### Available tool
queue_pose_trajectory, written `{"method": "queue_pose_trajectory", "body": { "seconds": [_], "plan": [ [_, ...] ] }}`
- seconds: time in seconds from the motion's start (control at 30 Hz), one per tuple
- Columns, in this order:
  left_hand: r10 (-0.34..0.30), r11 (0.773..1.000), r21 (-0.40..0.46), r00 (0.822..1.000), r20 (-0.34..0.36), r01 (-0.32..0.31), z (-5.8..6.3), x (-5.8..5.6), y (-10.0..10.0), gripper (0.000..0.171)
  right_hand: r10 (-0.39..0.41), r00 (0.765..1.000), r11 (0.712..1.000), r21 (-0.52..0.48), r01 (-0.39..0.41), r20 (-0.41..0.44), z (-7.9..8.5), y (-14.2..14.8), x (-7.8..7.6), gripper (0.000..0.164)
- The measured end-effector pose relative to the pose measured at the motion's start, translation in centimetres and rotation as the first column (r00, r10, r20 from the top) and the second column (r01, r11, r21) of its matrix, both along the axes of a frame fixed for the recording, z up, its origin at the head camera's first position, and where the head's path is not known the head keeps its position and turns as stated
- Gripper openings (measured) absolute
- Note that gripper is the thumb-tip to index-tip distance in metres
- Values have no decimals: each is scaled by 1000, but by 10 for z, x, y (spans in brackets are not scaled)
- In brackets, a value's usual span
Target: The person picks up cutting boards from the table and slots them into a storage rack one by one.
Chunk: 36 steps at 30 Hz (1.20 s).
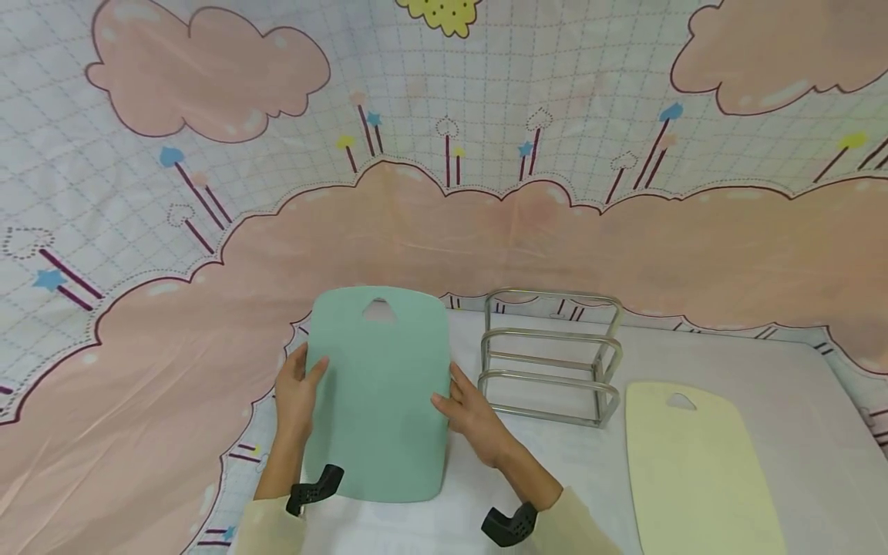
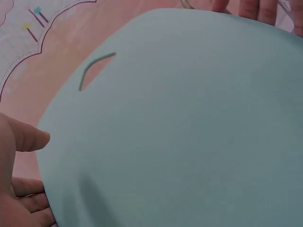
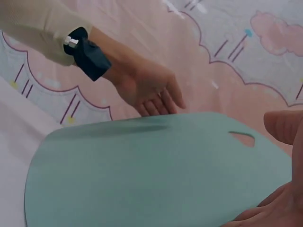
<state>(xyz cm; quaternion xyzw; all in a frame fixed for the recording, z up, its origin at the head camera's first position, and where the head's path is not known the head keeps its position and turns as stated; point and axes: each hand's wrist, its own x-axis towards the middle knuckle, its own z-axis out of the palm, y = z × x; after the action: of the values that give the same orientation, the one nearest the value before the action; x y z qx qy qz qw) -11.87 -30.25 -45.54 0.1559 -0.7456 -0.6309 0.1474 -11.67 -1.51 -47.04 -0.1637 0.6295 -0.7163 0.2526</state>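
Observation:
A mint-green cutting board [image 1: 379, 401] with a cut-out handle hole at its far end is held between both hands. At its left edge the left hand [image 1: 295, 397] grips it, thumb over the face and fingers along the edge. The right hand [image 1: 473, 416] grips the right edge in the same manner, the thumb in front and the fingers partly hidden behind. The left wrist view shows the board's face [image 2: 180, 118] filling most of the picture. Across the board in the right wrist view, the left hand [image 3: 151, 87] is at the far edge.
A metal wire rack [image 1: 548, 378] with several upright loops stands right of the green board. Farther right, a pale yellow cutting board [image 1: 697, 470] lies on the white table [image 1: 784, 401]. A patterned cloth [image 1: 520, 254] with clouds hangs behind.

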Motion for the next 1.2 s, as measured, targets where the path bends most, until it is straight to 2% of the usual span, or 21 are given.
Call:
{"method": "queue_pose_trajectory", "body": {
  "seconds": [0.27,0.53,0.73,1.03,1.2],
  "plan": [
    [14,999,36,998,-68,-12,9,-3,4,65,28,991,999,33,-24,-128,16,4,-7,88],
    [13,1000,14,992,-122,-12,14,-4,7,66,32,981,990,138,-6,-193,27,5,-11,90],
    [4,999,33,985,-174,1,19,-4,8,62,43,975,991,136,-13,-217,40,6,-14,87],
    [-43,997,55,965,-260,59,24,-6,10,65,19,960,996,90,7,-281,34,4,-21,92],
    [-72,993,65,936,-344,100,26,-10,12,61,-7,956,994,98,38,-295,37,5,-26,95]
  ]
}}
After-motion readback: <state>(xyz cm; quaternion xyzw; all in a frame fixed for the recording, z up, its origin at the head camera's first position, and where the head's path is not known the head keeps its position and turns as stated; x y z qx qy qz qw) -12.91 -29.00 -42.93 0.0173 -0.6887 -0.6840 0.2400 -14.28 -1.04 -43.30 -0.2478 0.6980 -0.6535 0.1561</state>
